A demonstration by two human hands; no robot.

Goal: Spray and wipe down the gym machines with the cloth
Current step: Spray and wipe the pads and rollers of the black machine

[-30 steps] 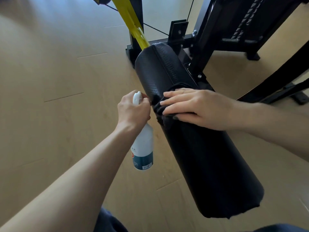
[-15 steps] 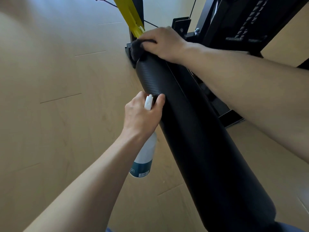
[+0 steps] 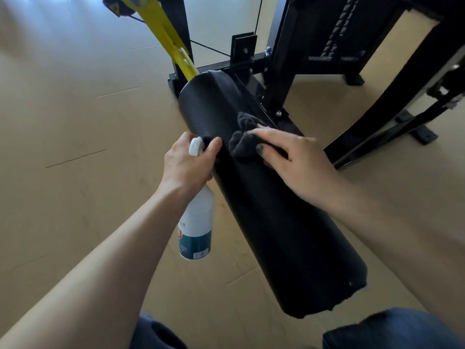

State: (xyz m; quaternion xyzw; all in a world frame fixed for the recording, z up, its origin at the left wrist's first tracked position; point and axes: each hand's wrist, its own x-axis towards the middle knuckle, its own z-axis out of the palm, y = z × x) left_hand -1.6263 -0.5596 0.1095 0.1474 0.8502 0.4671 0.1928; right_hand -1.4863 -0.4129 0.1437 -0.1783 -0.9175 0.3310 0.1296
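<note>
- Pressing a bunched dark cloth (image 3: 243, 139) onto the black padded roller (image 3: 264, 197), the right hand (image 3: 299, 167) lies nearly flat, fingers stretched out and only loosely curled, with the cloth pinned under the fingertips rather than gripped in a fist.
- Most of the cloth bulges out ahead of the fingers toward the far end of the roller (part of it is hidden under the hand).
- The cloth sits on the upper side of the roller, roughly a third of the way along from the far end.
- The left hand (image 3: 188, 165) is closed around the neck of a white spray bottle (image 3: 197, 222), thumb and fingers wrapped under its white nozzle head, which pokes up between them.
- The bottle hangs down from that grip, just beside the left flank of the roller; its lower body carries a teal label with a barcode.
- The left thumb tip touches or nearly touches the roller's surface; which of the two is hard to tell.
- The roller runs diagonally from near the person's knees up to a yellow bar (image 3: 171, 44) at its far end.
- Behind it stands the black machine frame (image 3: 284, 59) on a pale wooden floor (image 3: 75, 122).
- Blue trouser legs (image 3: 392, 331) show at the bottom edge.
</note>
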